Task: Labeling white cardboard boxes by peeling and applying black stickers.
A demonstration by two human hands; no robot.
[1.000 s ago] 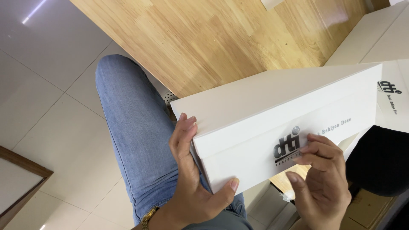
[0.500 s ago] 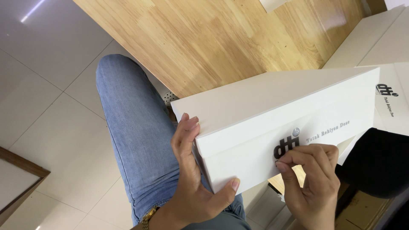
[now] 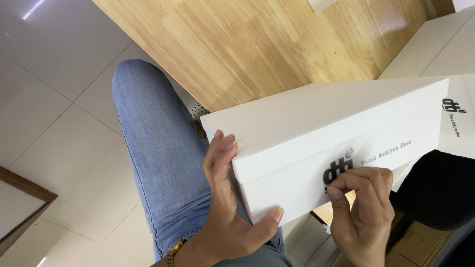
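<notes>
White cardboard fills the view: we brace the white box [image 3: 316,148] over a denim-clad knee [image 3: 163,148], the left hand [image 3: 225,207] cupping its near end with thumb under the bottom edge and fingers up the side. The right hand [image 3: 361,207] curls narrow, fingertips pinched at the front flap just below a small silver stud [image 3: 349,153]. To our eye, it goes best with the box kept steady and the flap worked gently beside the wooden surface [image 3: 257,44].

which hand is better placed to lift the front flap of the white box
Right. The right hand already pinches at the flap's lower edge by the small silver stud, while the left hand grips the box at its end, steadying it.
</notes>
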